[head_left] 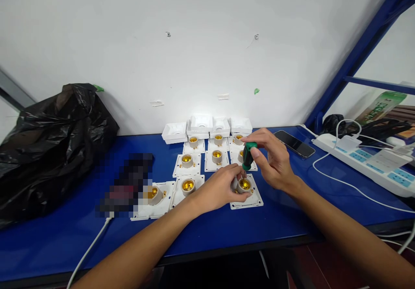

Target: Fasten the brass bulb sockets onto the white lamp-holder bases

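Observation:
My right hand (272, 157) is closed around the green and black handle of a screwdriver (248, 155). Its shaft points down into the brass-coloured inside of a lamp socket (244, 184). That round socket sits on a square white base plate (256, 198) near the table's front. My left hand (227, 183) grips the socket's side, thumb in front and fingers behind. Several similar plates with sockets stand in rows to the left and behind, among them one socket (188, 186) left of my hand and another (217, 156) farther back.
White square covers (175, 131) are stacked against the wall. A black plastic bag (55, 142) fills the left side, with a blurred-out device (126, 185) on a white cable beside it. At right lie a phone (294, 143) and a white power strip (363, 161) with cables.

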The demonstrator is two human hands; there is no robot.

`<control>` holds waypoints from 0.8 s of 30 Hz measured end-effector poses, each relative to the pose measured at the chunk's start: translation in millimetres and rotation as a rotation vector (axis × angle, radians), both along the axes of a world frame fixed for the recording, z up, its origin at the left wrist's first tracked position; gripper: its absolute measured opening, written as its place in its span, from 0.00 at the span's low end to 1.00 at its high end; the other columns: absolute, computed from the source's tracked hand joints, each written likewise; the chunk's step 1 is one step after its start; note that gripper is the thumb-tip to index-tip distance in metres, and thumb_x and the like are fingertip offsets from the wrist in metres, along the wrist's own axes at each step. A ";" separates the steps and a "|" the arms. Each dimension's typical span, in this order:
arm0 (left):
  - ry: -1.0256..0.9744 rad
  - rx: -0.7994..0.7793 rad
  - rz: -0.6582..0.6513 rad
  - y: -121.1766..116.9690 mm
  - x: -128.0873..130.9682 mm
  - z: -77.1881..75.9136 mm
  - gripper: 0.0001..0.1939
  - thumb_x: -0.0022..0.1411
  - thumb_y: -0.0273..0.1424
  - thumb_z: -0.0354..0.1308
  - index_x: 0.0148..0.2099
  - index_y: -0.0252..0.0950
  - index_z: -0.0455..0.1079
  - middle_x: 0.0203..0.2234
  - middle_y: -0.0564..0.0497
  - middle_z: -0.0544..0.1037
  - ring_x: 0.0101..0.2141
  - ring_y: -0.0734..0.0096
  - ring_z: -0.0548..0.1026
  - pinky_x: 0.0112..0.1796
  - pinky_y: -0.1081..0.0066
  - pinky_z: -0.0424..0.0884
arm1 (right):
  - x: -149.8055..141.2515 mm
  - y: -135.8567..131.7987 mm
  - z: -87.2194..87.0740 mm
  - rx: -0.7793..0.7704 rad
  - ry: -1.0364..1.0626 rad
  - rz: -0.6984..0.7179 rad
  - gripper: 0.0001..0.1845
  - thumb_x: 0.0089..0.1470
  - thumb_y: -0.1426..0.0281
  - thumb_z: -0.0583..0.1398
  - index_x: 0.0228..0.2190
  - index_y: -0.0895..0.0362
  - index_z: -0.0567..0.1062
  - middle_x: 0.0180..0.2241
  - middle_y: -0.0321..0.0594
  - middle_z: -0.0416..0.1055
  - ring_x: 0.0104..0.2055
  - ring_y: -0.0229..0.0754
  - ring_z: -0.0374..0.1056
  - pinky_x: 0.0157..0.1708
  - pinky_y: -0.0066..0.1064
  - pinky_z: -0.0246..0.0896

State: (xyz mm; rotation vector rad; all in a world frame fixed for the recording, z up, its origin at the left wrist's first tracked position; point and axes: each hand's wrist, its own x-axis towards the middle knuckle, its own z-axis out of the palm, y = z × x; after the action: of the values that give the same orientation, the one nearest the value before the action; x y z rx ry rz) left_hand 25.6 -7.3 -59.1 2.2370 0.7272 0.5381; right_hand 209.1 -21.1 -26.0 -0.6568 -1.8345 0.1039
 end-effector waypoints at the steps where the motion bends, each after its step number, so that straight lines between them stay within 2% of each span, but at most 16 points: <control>1: 0.003 -0.003 0.005 -0.1 0.0 0.3 0.14 0.58 0.38 0.66 0.40 0.38 0.67 0.34 0.53 0.72 0.34 0.67 0.67 0.34 0.69 0.63 | 0.2 0.0 -0.4 -0.010 0.004 0.004 0.13 0.65 0.71 0.56 0.49 0.49 0.75 0.35 0.38 0.70 0.36 0.40 0.67 0.31 0.34 0.66; 13: 0.005 -0.010 0.012 -0.6 0.2 0.9 0.15 0.58 0.38 0.67 0.37 0.39 0.64 0.32 0.55 0.70 0.31 0.70 0.66 0.32 0.69 0.61 | 1.0 0.9 -2.6 -0.039 0.024 0.013 0.15 0.65 0.72 0.57 0.51 0.48 0.75 0.36 0.37 0.69 0.36 0.39 0.65 0.32 0.33 0.66; 24: 0.012 -0.005 0.017 -0.6 0.3 1.2 0.15 0.57 0.39 0.67 0.37 0.39 0.64 0.33 0.54 0.71 0.33 0.68 0.68 0.33 0.69 0.62 | 1.0 0.8 -1.9 -0.041 0.013 -0.012 0.14 0.65 0.70 0.57 0.50 0.49 0.75 0.36 0.38 0.69 0.36 0.40 0.66 0.31 0.34 0.66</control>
State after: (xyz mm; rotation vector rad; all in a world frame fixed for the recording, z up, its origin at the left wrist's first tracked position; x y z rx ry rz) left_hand 25.9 -8.0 -57.9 2.2333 0.7536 0.5317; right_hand 210.1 -20.3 -27.9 -0.6944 -1.8194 0.1376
